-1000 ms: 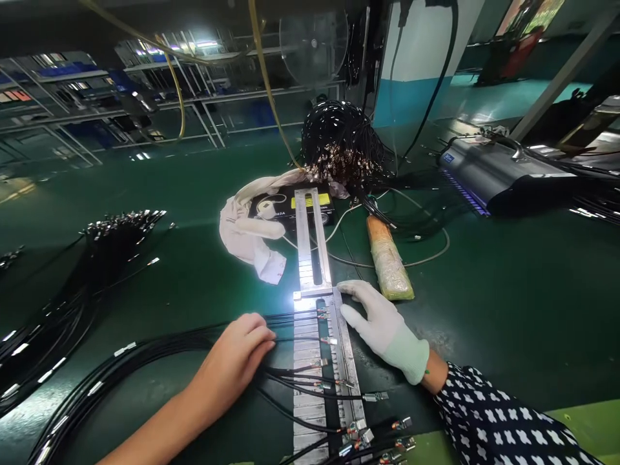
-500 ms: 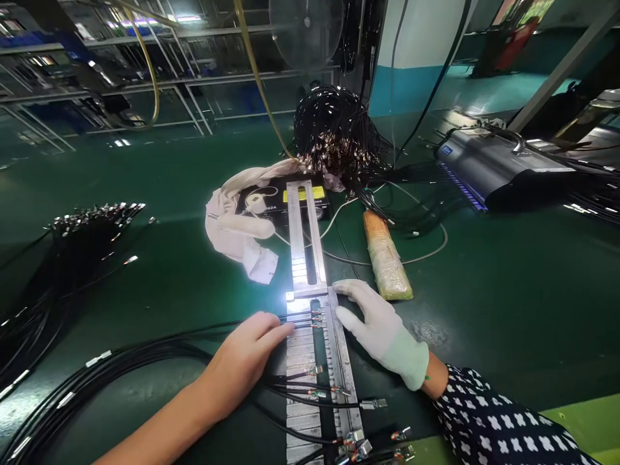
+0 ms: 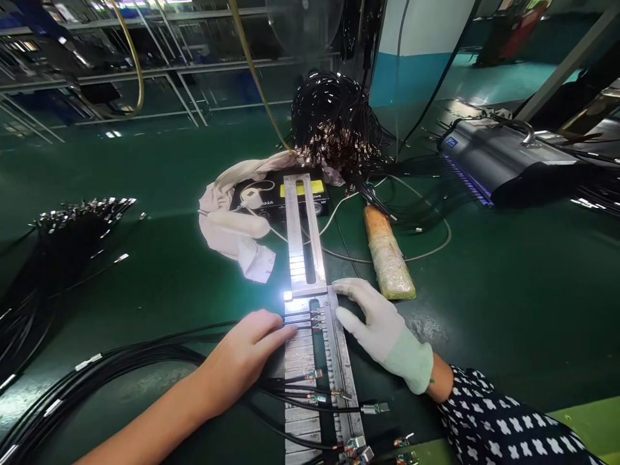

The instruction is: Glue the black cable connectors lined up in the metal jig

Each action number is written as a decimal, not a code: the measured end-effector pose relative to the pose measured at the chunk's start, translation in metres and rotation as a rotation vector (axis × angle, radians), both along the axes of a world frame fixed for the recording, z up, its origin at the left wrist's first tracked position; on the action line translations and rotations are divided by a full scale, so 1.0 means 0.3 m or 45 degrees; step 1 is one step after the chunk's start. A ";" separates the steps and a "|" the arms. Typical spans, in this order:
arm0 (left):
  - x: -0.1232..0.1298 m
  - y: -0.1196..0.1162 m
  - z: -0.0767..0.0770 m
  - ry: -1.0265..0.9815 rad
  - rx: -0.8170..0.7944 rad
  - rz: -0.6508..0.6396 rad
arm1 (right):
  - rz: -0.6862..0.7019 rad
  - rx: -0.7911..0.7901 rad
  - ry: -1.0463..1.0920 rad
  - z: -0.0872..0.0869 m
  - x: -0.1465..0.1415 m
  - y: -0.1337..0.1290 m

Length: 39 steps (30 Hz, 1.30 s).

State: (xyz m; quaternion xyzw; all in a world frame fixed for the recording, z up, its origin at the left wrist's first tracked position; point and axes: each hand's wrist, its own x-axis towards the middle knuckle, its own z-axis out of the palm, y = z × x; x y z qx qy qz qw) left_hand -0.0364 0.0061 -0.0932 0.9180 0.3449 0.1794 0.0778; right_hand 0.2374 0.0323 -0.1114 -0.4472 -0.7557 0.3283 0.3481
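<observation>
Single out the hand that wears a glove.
The right hand, in a white fabric glove with a pale green cuff, at the right edge of the slotted silver metal fixture; the left hand is bare.

Lone head-worn camera looked forward and down across the green work surface (image 3: pixel 484 310) from the wearer's side, with left hand (image 3: pixel 242 361) and right hand (image 3: pixel 380 323) close below it, metal fixture (image 3: pixel 300 355) running away from the lens mid-view, and shelving (image 3: pixel 145 75) far off at upper left.
</observation>
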 end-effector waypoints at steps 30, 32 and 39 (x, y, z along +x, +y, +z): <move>-0.078 -0.176 0.085 -0.201 -1.005 0.352 | 0.030 -0.005 -0.043 -0.008 0.021 -0.032; -0.060 -0.156 0.069 -0.305 -0.896 0.383 | 0.028 -0.014 -0.049 -0.008 0.023 -0.042; 0.102 -0.084 0.020 -0.318 -0.607 0.298 | -0.024 -0.038 -0.048 -0.004 0.011 -0.041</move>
